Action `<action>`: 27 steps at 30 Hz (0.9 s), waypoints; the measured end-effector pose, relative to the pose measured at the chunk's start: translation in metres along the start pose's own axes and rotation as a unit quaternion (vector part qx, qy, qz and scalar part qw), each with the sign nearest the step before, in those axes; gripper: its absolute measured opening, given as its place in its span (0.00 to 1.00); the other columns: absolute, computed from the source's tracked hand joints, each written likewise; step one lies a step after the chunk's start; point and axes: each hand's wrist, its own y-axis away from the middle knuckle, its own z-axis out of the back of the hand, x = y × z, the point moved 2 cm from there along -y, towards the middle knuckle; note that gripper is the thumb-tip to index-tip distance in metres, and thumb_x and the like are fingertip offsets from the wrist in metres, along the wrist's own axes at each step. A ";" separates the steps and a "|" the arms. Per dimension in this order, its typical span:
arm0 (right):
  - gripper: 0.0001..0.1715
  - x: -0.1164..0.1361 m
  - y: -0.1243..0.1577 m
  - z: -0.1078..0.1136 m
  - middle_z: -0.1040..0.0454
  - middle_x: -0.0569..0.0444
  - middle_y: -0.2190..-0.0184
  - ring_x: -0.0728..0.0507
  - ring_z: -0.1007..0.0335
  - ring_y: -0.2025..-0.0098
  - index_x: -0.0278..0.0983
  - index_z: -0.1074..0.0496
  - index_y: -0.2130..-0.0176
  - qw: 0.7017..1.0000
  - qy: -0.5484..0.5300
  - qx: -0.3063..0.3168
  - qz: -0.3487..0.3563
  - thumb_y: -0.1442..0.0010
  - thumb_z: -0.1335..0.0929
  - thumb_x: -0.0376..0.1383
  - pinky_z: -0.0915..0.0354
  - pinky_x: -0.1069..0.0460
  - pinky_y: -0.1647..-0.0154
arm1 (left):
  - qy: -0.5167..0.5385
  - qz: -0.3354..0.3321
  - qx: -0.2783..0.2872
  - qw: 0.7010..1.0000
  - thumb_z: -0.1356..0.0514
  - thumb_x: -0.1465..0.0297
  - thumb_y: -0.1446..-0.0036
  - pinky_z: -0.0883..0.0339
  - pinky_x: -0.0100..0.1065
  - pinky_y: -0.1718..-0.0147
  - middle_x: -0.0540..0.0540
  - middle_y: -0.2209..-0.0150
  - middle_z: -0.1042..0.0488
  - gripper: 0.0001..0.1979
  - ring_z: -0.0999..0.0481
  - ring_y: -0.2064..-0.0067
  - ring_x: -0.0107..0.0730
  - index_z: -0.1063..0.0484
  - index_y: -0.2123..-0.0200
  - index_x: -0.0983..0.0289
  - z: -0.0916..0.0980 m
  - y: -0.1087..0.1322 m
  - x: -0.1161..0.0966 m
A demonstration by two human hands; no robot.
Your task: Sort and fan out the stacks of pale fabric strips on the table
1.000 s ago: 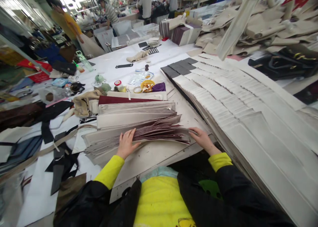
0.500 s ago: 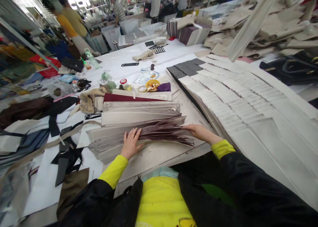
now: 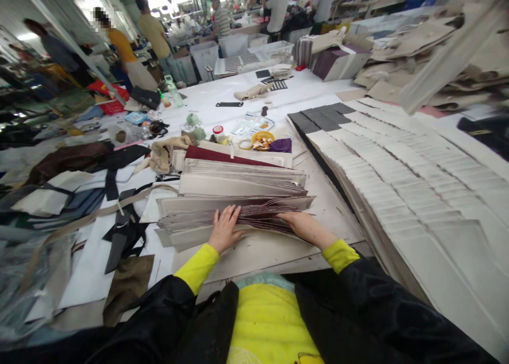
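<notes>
A row of flat beige panels with dark red edges stands fanned on the table before me. My left hand rests on the upper edges of the nearer panels, fingers stretched over them and thumb apart on the near side. At the right end of the same group, my right hand is closed on the panels, its fingertips partly hidden among the dark red edges. Behind them lies a dark red sheet.
To the right spreads a long, staggered stack of pale panels with grey pieces at its far end. Black straps and fabric scraps lie left. A yellow dish sits beyond the panels. Several people stand in the background.
My right hand has moved inward from the panels' right corner, its fingers now among them. My left hand stays on the upper edges. The view has turned slightly left.
</notes>
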 end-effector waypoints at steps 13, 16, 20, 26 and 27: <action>0.33 0.062 -0.070 -0.036 0.33 0.44 0.58 0.40 0.37 0.59 0.32 0.45 0.47 0.988 0.080 -0.062 0.114 0.52 0.36 0.36 0.41 0.47 0.59 | 0.009 0.055 -0.003 0.998 0.44 0.61 0.53 0.63 0.45 0.45 0.58 0.50 0.39 0.32 0.44 0.48 0.37 0.50 0.46 0.62 0.007 0.030 0.030; 0.26 0.046 -0.067 -0.036 0.32 0.44 0.61 0.40 0.37 0.59 0.31 0.39 0.53 0.988 0.104 -0.041 0.104 0.52 0.37 0.38 0.41 0.48 0.59 | -0.014 0.110 0.011 0.994 0.41 0.61 0.57 0.61 0.46 0.47 0.58 0.54 0.36 0.29 0.41 0.50 0.40 0.43 0.51 0.63 0.026 0.057 0.073; 0.27 0.052 -0.061 -0.015 0.33 0.45 0.58 0.40 0.38 0.58 0.32 0.39 0.53 0.986 0.094 -0.070 0.122 0.54 0.37 0.37 0.42 0.47 0.57 | -0.038 0.136 0.002 0.990 0.41 0.61 0.57 0.61 0.45 0.47 0.57 0.61 0.33 0.22 0.38 0.55 0.38 0.38 0.58 0.64 0.056 0.077 0.108; 0.29 0.047 -0.071 -0.020 0.32 0.45 0.59 0.40 0.35 0.59 0.34 0.40 0.51 0.989 0.105 -0.056 0.091 0.52 0.37 0.42 0.40 0.46 0.59 | -0.036 0.164 -0.014 0.986 0.40 0.64 0.58 0.64 0.47 0.46 0.57 0.53 0.37 0.29 0.42 0.49 0.39 0.42 0.51 0.61 0.045 0.076 0.125; 0.30 0.039 -0.071 -0.023 0.31 0.44 0.60 0.40 0.35 0.59 0.33 0.40 0.51 0.990 0.104 -0.053 0.083 0.51 0.37 0.43 0.40 0.46 0.59 | -0.033 0.176 -0.005 0.984 0.39 0.64 0.59 0.64 0.48 0.46 0.58 0.53 0.37 0.30 0.42 0.49 0.40 0.42 0.51 0.61 0.039 0.079 0.131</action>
